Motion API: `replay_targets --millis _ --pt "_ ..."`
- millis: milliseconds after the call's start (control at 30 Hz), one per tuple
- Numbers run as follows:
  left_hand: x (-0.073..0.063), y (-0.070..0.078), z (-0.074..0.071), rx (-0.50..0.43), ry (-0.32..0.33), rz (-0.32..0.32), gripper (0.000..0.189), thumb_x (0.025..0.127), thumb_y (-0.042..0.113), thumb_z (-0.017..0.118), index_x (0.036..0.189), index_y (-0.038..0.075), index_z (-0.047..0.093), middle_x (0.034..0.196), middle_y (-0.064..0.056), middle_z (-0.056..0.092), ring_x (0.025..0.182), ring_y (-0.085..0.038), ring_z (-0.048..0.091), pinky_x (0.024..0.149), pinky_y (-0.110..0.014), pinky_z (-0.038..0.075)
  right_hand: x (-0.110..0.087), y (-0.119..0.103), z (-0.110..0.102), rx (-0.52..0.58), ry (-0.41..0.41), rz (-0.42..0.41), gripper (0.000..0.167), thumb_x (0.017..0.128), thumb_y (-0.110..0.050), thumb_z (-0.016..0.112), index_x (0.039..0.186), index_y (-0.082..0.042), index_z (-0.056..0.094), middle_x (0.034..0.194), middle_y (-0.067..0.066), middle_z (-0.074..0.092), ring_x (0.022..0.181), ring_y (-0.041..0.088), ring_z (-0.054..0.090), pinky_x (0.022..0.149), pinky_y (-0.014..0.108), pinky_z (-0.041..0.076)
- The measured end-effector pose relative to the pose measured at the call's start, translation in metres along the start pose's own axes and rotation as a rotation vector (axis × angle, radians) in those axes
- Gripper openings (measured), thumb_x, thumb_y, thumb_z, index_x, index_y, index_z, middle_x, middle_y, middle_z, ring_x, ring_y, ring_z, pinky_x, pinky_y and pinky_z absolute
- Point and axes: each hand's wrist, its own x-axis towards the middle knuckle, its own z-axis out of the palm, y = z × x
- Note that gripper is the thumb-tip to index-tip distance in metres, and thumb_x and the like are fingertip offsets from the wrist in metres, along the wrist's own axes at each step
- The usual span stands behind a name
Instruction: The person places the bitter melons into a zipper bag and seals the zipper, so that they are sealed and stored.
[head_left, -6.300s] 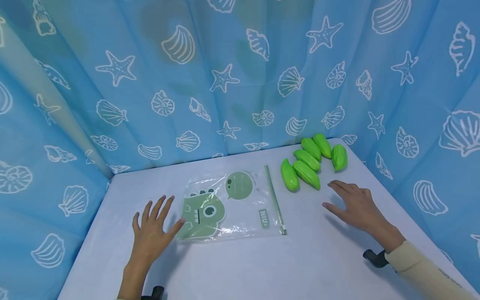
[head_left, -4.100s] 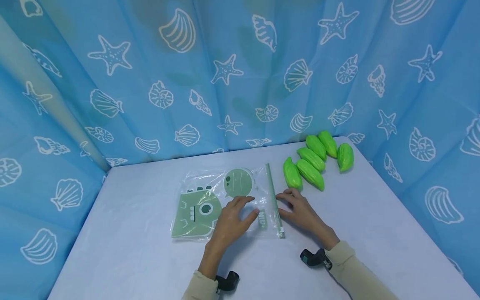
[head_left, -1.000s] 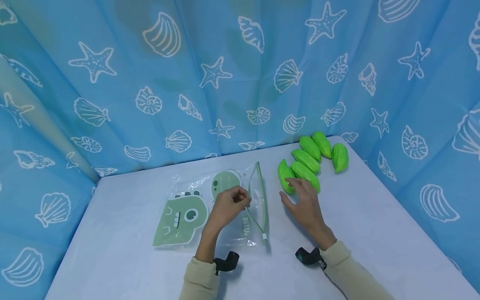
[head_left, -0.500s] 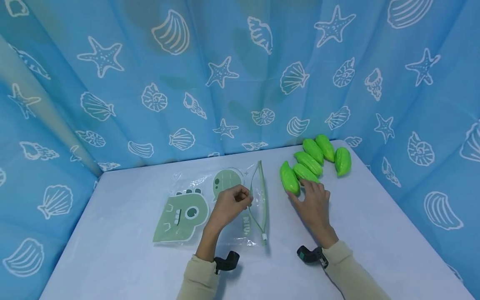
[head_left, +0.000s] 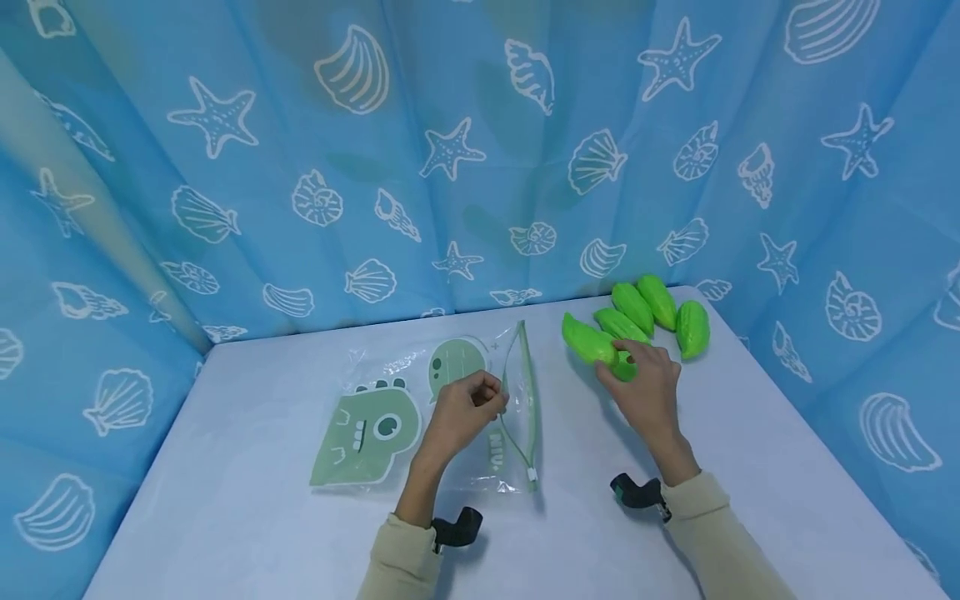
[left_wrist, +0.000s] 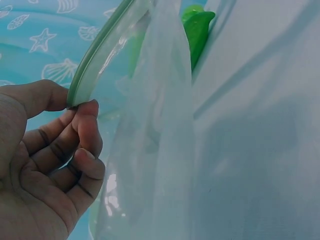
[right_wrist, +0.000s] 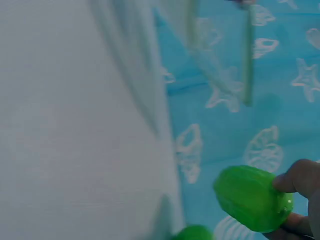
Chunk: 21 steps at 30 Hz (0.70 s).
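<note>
A clear zipper bag [head_left: 468, 475] with a green monster print lies on the table, its mouth towards the right. My left hand [head_left: 457, 415] pinches the upper lip of that mouth, holding it raised; the left wrist view shows the green zip strip [left_wrist: 95, 42] between thumb and forefinger. My right hand [head_left: 648, 387] grips a bright green, ridged toy fruit [right_wrist: 245, 197] with a pointed tip, thumb on one side and fingers on the other. In the head view the fruit is tilted above the rest of its group, its tip pointing left. The white slider [head_left: 532, 474] sits at the strip's near end.
Several more green fruits [head_left: 656, 302] lie together at the table's back right corner, one partly hidden behind my right hand. The white-covered table [head_left: 247, 433] is bordered by a blue shell-print curtain [head_left: 480, 167] at the back and sides.
My left hand has come from the left side to the bag's mouth, which now gapes. My right hand has moved from the mouth to the fruits, taken one and lifted and turned it.
</note>
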Motion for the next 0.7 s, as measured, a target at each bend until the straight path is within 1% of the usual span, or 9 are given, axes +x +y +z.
replay_targets --millis 100,233,333,400,467,567,633,700 --pt "0.000 0.000 0.002 0.007 -0.006 -0.010 0.006 0.094 0.015 0.068 0.095 0.009 0.068 0.077 0.003 0.065 0.066 -0.012 0.061 0.059 -0.026 0.049 0.010 -0.006 -0.012 0.041 -0.028 -0.005 0.038 0.081 -0.015 0.081 0.113 0.002 0.070 0.104 0.019 0.069 0.093 0.035 0.056 0.079 0.047 0.031" --pt "0.001 0.000 0.003 0.021 0.014 -0.016 0.005 0.094 0.015 0.068 0.095 0.010 0.068 0.075 0.004 0.065 0.066 -0.012 0.060 0.058 -0.026 0.048 0.024 -0.017 -0.022 0.071 -0.090 -0.020 0.038 0.083 -0.017 0.080 0.115 0.001 0.070 0.107 0.018 0.069 0.094 0.033 0.057 0.081 0.045 0.037" --pt "0.002 -0.001 0.006 0.019 0.009 -0.009 0.006 0.094 0.015 0.068 0.095 0.009 0.068 0.076 0.003 0.065 0.066 -0.012 0.060 0.059 -0.026 0.049 0.032 -0.025 -0.030 0.083 -0.101 -0.013 0.037 0.084 -0.017 0.080 0.116 -0.001 0.071 0.109 0.017 0.068 0.095 0.033 0.057 0.080 0.043 0.040" --pt "0.001 -0.002 0.008 0.017 -0.003 -0.006 0.007 0.095 0.016 0.068 0.097 0.009 0.068 0.077 0.003 0.065 0.066 -0.012 0.061 0.060 -0.026 0.050 0.034 -0.030 -0.035 0.088 -0.101 -0.002 0.037 0.083 -0.017 0.080 0.116 -0.002 0.071 0.110 0.016 0.068 0.095 0.032 0.056 0.078 0.041 0.040" --pt "0.000 -0.002 0.009 0.018 -0.008 -0.017 0.007 0.095 0.017 0.068 0.097 0.010 0.068 0.077 0.004 0.065 0.066 -0.012 0.062 0.060 -0.026 0.050 0.034 -0.035 -0.039 0.099 -0.108 0.001 0.036 0.083 -0.017 0.081 0.115 -0.002 0.071 0.109 0.016 0.068 0.094 0.032 0.056 0.076 0.040 0.040" --pt "-0.001 -0.003 0.007 0.031 0.013 -0.031 0.006 0.095 0.016 0.068 0.096 0.011 0.068 0.077 0.005 0.065 0.066 -0.011 0.062 0.059 -0.026 0.050 0.033 -0.042 -0.041 0.113 -0.148 -0.003 0.037 0.084 -0.019 0.080 0.116 -0.003 0.071 0.108 0.014 0.068 0.094 0.029 0.056 0.076 0.040 0.041" --pt "0.000 -0.002 0.005 0.038 0.030 -0.029 0.005 0.094 0.015 0.068 0.096 0.011 0.069 0.077 0.004 0.065 0.066 -0.012 0.062 0.059 -0.027 0.050 0.032 -0.045 -0.041 0.123 -0.171 -0.011 0.038 0.084 -0.020 0.081 0.117 -0.004 0.071 0.107 0.013 0.068 0.094 0.027 0.056 0.076 0.041 0.043" --pt "0.001 -0.002 0.003 0.043 0.041 -0.024 0.006 0.095 0.015 0.068 0.096 0.010 0.069 0.077 0.003 0.065 0.066 -0.012 0.061 0.060 -0.027 0.051 0.032 -0.047 -0.043 0.134 -0.176 -0.023 0.038 0.084 -0.019 0.081 0.117 -0.004 0.071 0.105 0.011 0.068 0.094 0.026 0.057 0.076 0.042 0.043"
